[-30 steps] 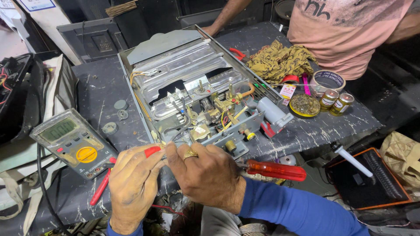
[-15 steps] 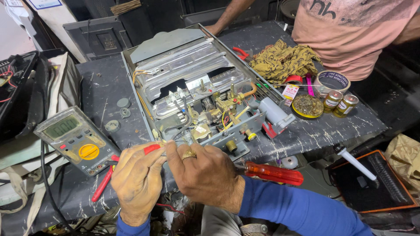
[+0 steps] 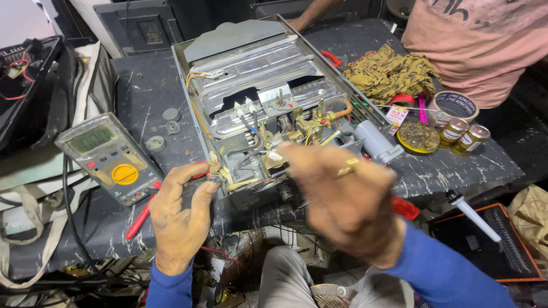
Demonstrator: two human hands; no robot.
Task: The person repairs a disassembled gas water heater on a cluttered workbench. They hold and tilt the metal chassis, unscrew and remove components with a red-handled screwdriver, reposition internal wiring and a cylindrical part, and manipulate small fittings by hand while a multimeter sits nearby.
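Note:
An opened metal appliance chassis (image 3: pixel 257 63), with pipes, wires and brass fittings inside, lies on the dark worktable (image 3: pixel 142 91). My left hand (image 3: pixel 180 219) is at its near left corner. Thumb and forefinger pinch a red test probe (image 3: pixel 138 221) against a cream connector (image 3: pixel 216 170). My right hand (image 3: pixel 342 199) is raised in front of the chassis's near edge and is blurred. It wears a ring, and I cannot make out anything in its fingers. A grey multimeter (image 3: pixel 108 157) with a yellow dial lies left of my left hand.
A red screwdriver handle (image 3: pixel 406 208) shows behind my right hand. Right of the chassis lie a patterned cloth (image 3: pixel 388 71), a tape roll (image 3: pixel 454 105) and small tins (image 3: pixel 463 136). Another person in a pink shirt (image 3: pixel 479 45) stands at the far right. A white-handled tool (image 3: pixel 474 217) lies over a black tray.
My right hand has left my left hand and moved right and up, now blurred. My left hand stays at the chassis corner with the probe. The view has moved closer.

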